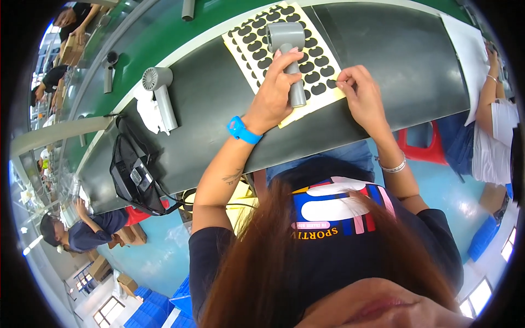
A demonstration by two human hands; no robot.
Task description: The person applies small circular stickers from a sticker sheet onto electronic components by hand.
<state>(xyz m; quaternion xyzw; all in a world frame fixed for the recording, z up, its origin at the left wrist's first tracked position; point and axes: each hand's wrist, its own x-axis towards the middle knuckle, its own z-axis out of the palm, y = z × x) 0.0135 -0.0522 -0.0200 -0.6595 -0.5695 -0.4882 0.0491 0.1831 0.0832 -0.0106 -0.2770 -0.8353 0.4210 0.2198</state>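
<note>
Centrally, a pale yellow sheet (322, 97) covered in rows of black rounded shapes lies on a long, dark, smooth worktable (399, 54); it is the landmark for everything else. Over the sheet is a grey handheld fan (287, 37), its round head toward the far side; whether it touches the paper cannot be told. The person's left hand (276, 90), with a blue watch (244, 130) at the wrist, wraps the fan's handle. The right hand (361, 95) is at the sheet's right edge, thumb and forefinger drawn together beside a black shape; whether they grip it is unclear. Left of the sheet, a second grey fan (163, 95) lies partly over crumpled white material (147, 109), and farther left, nearer the person, sits a black bag (131, 169). Beyond the sheet, past the table's pale border, runs a green surface (213, 16). Well right of the sheet, white material (462, 52) covers the table's end, near a co-worker in white (495, 142). Nearer the person than the sheet, below table height, are a red stool (424, 145) and a shiny blue floor (437, 177). Far to the sheet's left, another co-worker in dark clothing (90, 229) is beside the table, with blue crates (147, 311) and bright windows (109, 311) behind.
</note>
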